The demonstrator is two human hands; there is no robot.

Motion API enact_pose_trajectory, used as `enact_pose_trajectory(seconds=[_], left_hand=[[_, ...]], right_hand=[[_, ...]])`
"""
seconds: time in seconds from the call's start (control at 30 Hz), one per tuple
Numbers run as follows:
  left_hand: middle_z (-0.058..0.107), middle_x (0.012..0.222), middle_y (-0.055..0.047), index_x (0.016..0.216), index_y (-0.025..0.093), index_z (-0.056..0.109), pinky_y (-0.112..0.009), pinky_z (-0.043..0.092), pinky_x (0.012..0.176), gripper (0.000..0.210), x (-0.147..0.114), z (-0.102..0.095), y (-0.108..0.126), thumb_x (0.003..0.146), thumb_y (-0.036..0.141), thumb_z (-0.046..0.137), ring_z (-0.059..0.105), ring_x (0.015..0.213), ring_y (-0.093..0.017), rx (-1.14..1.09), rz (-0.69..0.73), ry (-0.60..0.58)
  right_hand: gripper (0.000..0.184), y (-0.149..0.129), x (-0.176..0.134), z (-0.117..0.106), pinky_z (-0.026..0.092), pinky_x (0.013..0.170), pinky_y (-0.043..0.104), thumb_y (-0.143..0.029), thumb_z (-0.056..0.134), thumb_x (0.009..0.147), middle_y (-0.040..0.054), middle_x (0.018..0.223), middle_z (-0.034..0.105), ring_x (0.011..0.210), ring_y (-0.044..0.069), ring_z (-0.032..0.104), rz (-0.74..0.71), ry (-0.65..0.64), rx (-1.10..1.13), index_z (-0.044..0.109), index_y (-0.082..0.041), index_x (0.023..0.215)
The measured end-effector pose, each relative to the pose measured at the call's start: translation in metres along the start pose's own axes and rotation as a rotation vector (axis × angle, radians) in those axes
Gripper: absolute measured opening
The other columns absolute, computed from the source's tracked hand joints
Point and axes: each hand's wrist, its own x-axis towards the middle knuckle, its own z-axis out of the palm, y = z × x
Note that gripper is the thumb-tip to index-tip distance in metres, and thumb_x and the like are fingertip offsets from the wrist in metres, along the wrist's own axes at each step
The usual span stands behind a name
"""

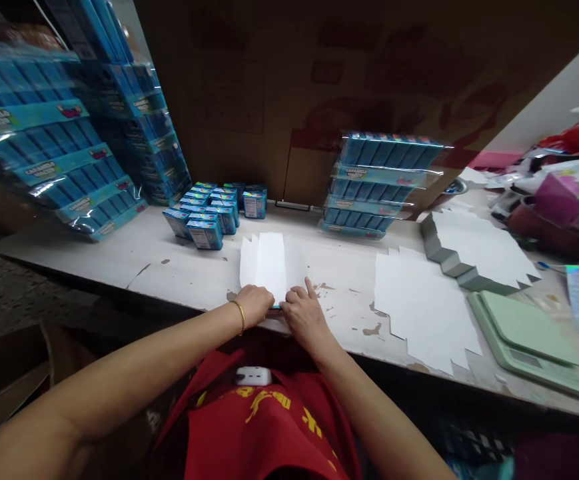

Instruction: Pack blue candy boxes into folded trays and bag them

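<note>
Pressing, seemingly: left hand (255, 303), right hand (303, 312), carton blank (268, 263).

small boxes (209, 212) behind card blank (265, 263), scale (529, 337) right

Tabletop (179, 267): white painted surface, matt, chipped and worn through at the near edge. Flat carton blank (265, 265) under both hands: white matt card, smooth. Small boxes (209, 215) toward the far edge: glossy printed blue card. Wrapped packs (372, 183): clear shiny film over blue card. Scale (529, 340) at the right edge: pale green smooth plastic. Bangle (240, 315): polished gold-coloured metal.
</note>
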Motion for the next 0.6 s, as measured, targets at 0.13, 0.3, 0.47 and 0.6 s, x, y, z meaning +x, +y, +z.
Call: enact_pose_trajectory(seconds=[0.13,0.3,0.47,0.6], left_hand=[[0.066,0.076,-0.010,0.071,0.018,0.066,-0.031,0.041,0.064,0.016,-0.002,-0.002,-0.001,0.074,0.022,0.050,0.062,0.075,-0.023,-0.005,0.011,0.010],[0.066,0.071,-0.011,0.066,0.014,0.064,-0.037,0.039,0.071,0.016,0.000,0.000,0.002,0.071,0.015,0.049,0.061,0.073,-0.023,-0.016,0.010,0.033],[0.064,0.092,-0.009,0.076,0.018,0.064,-0.045,0.030,0.088,0.014,-0.017,0.005,-0.008,0.075,0.019,0.050,0.054,0.095,-0.024,-0.076,0.008,0.197],[0.053,0.110,-0.012,0.114,0.017,0.047,-0.040,0.038,0.086,0.037,-0.038,0.026,-0.017,0.079,0.030,0.046,0.051,0.099,-0.021,-0.631,-0.379,0.633]], right_hand=[[0.014,-0.009,0.006,-0.007,0.031,0.090,0.039,-0.013,0.052,0.078,0.0045,0.075,0.057,0.084,0.020,0.048,-0.050,-0.033,-0.052,0.062,-0.019,0.070],[0.015,-0.026,0.013,0.001,0.034,0.072,0.035,-0.011,0.050,0.078,0.0075,0.069,0.059,0.073,0.020,0.052,0.018,-0.144,-0.068,0.062,-0.015,0.070],[0.019,-0.019,0.023,0.000,0.032,0.067,0.033,-0.011,0.049,0.079,0.0062,0.067,0.062,0.066,0.018,0.056,-0.019,-0.226,-0.053,0.062,-0.016,0.067],[0.020,-0.026,0.027,-0.003,0.033,0.066,0.032,-0.008,0.048,0.078,0.0072,0.066,0.061,0.066,0.018,0.056,-0.048,-0.244,-0.061,0.062,-0.016,0.065]])
